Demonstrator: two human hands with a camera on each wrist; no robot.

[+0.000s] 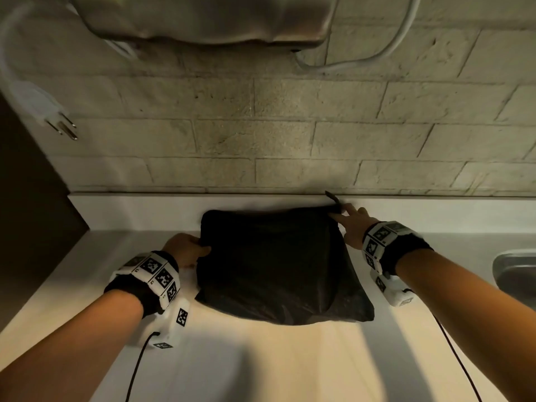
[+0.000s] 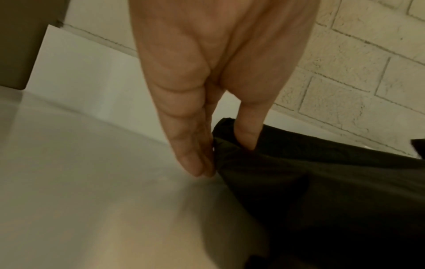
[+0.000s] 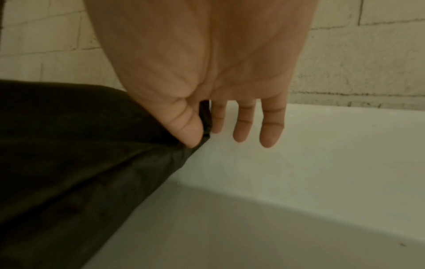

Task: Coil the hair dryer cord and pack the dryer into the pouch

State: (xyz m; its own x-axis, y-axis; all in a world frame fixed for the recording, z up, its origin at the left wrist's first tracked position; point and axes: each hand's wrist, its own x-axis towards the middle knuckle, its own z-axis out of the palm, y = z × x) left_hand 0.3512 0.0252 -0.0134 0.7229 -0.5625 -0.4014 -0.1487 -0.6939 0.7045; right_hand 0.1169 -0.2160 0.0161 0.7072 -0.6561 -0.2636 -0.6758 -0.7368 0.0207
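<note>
A black fabric pouch point(image 1: 278, 265) lies bulging on the white counter point(image 1: 290, 367), close to the back ledge. No hair dryer shows outside it. My left hand point(image 1: 188, 250) pinches the pouch's far left corner; in the left wrist view the thumb and fingers of the left hand point(image 2: 227, 160) clamp a fold of the pouch point(image 2: 322, 191). My right hand point(image 1: 345, 219) pinches the far right corner. In the right wrist view the right hand point(image 3: 200, 136) holds the pouch point(image 3: 69, 154) edge under the thumb, with three fingers stretched out past it. A short black strap point(image 1: 332, 197) sticks up there.
A brick wall point(image 1: 290, 134) rises behind the counter's raised ledge. A white plug point(image 1: 58, 120) on a white cord hangs at upper left, below a blurred grey object point(image 1: 203, 21). A metal sink point(image 1: 516, 274) lies at the right edge, a dark panel point(image 1: 29, 227) at the left.
</note>
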